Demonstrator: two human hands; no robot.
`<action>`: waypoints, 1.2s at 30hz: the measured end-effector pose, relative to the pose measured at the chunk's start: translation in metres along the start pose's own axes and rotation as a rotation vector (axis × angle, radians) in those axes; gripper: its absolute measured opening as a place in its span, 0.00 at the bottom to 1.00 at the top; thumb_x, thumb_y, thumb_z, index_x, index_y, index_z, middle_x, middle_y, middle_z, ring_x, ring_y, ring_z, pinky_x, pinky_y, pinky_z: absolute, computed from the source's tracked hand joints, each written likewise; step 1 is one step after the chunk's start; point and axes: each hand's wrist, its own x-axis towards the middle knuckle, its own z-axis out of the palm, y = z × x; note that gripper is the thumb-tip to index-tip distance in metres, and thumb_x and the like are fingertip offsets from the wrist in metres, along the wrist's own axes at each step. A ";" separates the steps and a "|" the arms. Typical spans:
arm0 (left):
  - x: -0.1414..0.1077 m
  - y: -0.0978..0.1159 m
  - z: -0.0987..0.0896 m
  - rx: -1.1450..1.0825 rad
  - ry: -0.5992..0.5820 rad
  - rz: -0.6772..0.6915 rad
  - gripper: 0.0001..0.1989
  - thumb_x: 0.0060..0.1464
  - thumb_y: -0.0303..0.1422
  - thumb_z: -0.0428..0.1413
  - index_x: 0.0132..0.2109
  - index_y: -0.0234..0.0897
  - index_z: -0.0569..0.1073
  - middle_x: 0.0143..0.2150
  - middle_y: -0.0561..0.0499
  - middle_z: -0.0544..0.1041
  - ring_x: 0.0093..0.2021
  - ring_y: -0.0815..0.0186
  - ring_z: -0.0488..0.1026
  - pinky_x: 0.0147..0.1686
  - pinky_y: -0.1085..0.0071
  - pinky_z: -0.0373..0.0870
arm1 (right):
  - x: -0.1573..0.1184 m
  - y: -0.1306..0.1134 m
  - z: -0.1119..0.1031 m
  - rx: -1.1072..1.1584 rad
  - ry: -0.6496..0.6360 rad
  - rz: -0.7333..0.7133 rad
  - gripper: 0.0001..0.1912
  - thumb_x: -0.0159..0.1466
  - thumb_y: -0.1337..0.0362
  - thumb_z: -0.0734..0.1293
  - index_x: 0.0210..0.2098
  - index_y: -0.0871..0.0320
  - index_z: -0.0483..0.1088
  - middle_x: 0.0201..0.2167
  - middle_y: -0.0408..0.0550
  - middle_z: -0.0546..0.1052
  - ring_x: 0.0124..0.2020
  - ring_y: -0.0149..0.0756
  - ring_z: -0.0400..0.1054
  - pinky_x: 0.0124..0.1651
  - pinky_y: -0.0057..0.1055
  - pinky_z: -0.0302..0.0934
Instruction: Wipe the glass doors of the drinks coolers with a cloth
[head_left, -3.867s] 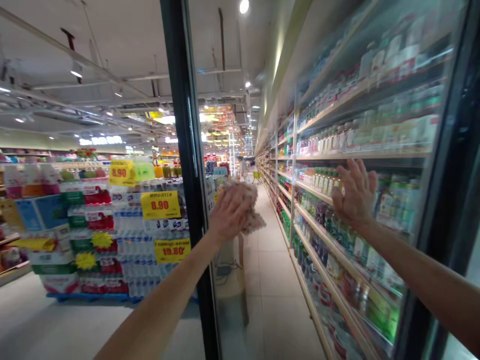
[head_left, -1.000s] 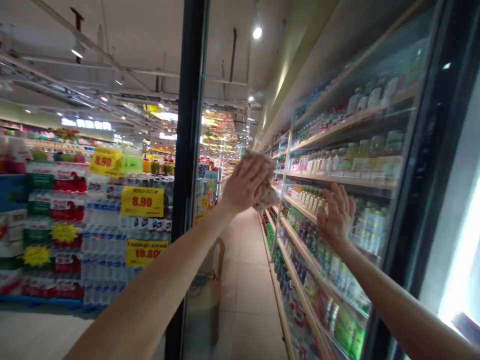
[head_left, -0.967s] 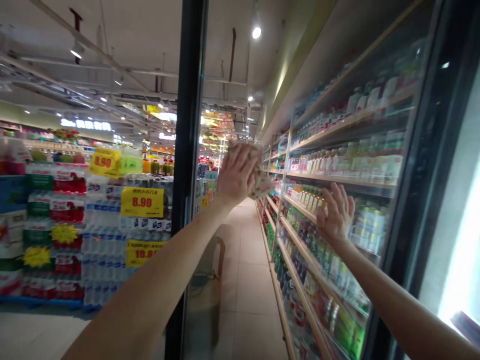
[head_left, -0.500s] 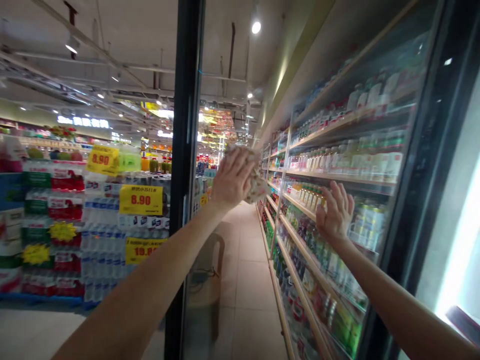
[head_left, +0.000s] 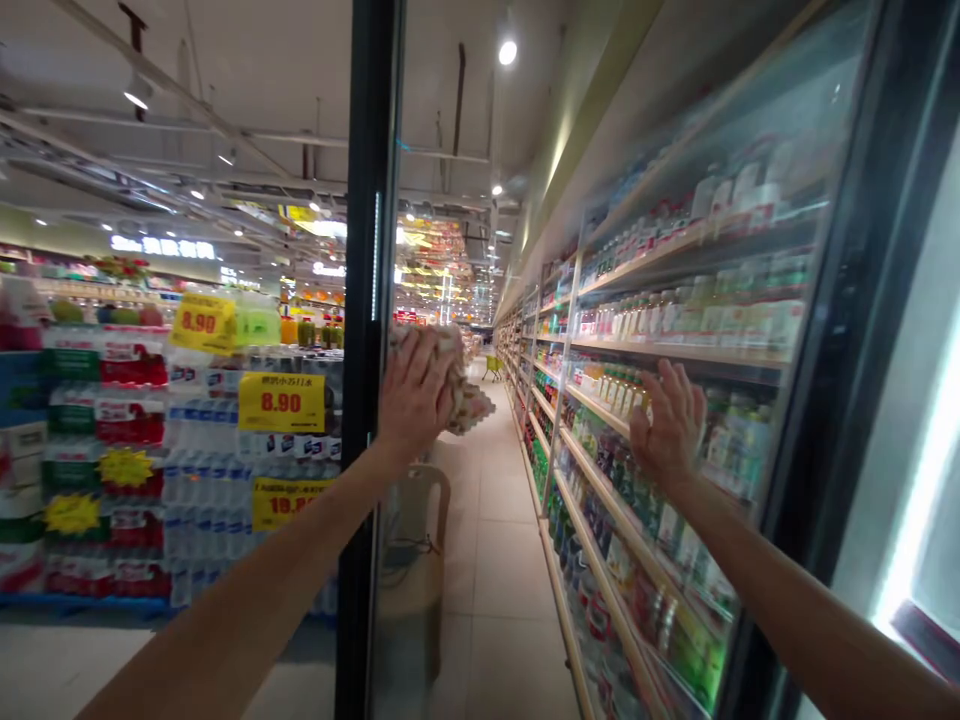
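Observation:
A pale patterned cloth is under my left hand, which presses it with spread fingers against the glass door. The hand is close to the door's black left frame. My right hand is raised toward the right part of the glass, fingers apart and slightly bent, holding nothing. Whether it touches the pane I cannot tell.
Shelves of bottles show through or in the glass on the right. Stacked drink packs with yellow price signs stand left. A chair and a green cart are seen along the tiled aisle.
My left hand and the cloth have moved left and somewhat down across the glass, toward the black frame. My right hand has stayed nearly in place.

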 end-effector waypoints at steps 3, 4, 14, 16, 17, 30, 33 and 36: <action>-0.015 0.009 -0.001 -0.008 -0.072 0.137 0.25 0.57 0.32 0.47 0.62 0.37 0.58 0.66 0.43 0.55 0.68 0.56 0.42 0.63 0.53 0.48 | 0.000 0.000 0.001 -0.018 -0.007 0.011 0.25 0.62 0.61 0.57 0.58 0.56 0.59 0.61 0.56 0.62 0.64 0.44 0.51 0.62 0.46 0.46; -0.024 0.015 -0.002 -0.035 -0.133 0.310 0.24 0.57 0.33 0.48 0.61 0.39 0.59 0.66 0.45 0.57 0.68 0.58 0.43 0.64 0.55 0.46 | 0.000 0.000 0.001 -0.022 -0.004 0.009 0.25 0.62 0.62 0.57 0.58 0.56 0.59 0.61 0.56 0.62 0.64 0.44 0.51 0.62 0.46 0.45; 0.014 -0.007 -0.001 0.017 0.007 0.005 0.25 0.57 0.31 0.47 0.62 0.36 0.58 0.66 0.42 0.55 0.68 0.55 0.42 0.63 0.53 0.48 | 0.001 -0.001 -0.001 -0.008 0.026 -0.007 0.24 0.62 0.62 0.57 0.57 0.57 0.60 0.60 0.57 0.63 0.64 0.45 0.52 0.62 0.46 0.46; 0.008 0.007 0.002 -0.003 -0.040 0.131 0.26 0.57 0.32 0.47 0.62 0.37 0.57 0.66 0.43 0.55 0.68 0.56 0.42 0.64 0.53 0.46 | 0.001 -0.001 -0.001 -0.004 0.019 0.000 0.24 0.62 0.62 0.57 0.57 0.57 0.60 0.60 0.57 0.62 0.64 0.45 0.51 0.62 0.47 0.46; 0.001 0.017 0.004 -0.021 -0.093 0.271 0.26 0.57 0.33 0.47 0.62 0.37 0.57 0.66 0.44 0.56 0.68 0.57 0.43 0.64 0.54 0.45 | 0.001 -0.001 -0.001 -0.005 0.019 0.002 0.24 0.62 0.62 0.57 0.57 0.57 0.60 0.60 0.57 0.62 0.64 0.45 0.52 0.62 0.47 0.46; 0.036 0.032 0.011 0.013 -0.063 0.169 0.25 0.57 0.34 0.48 0.61 0.36 0.60 0.65 0.42 0.57 0.67 0.54 0.45 0.64 0.51 0.46 | 0.001 0.000 -0.001 -0.015 0.027 -0.012 0.24 0.62 0.62 0.58 0.57 0.58 0.60 0.60 0.57 0.63 0.64 0.45 0.52 0.62 0.46 0.47; 0.018 0.068 0.019 -0.078 -0.206 0.562 0.28 0.58 0.38 0.47 0.64 0.37 0.54 0.66 0.45 0.57 0.67 0.58 0.47 0.65 0.55 0.44 | 0.001 0.001 -0.001 -0.003 0.029 -0.015 0.24 0.62 0.62 0.57 0.57 0.58 0.60 0.60 0.57 0.63 0.64 0.45 0.52 0.61 0.47 0.47; 0.024 0.075 0.021 -0.117 -0.225 0.644 0.29 0.58 0.39 0.46 0.65 0.39 0.52 0.66 0.47 0.56 0.67 0.61 0.49 0.65 0.56 0.45 | 0.001 0.001 -0.001 0.005 0.022 -0.015 0.24 0.62 0.62 0.57 0.58 0.58 0.60 0.60 0.57 0.62 0.64 0.45 0.52 0.61 0.47 0.46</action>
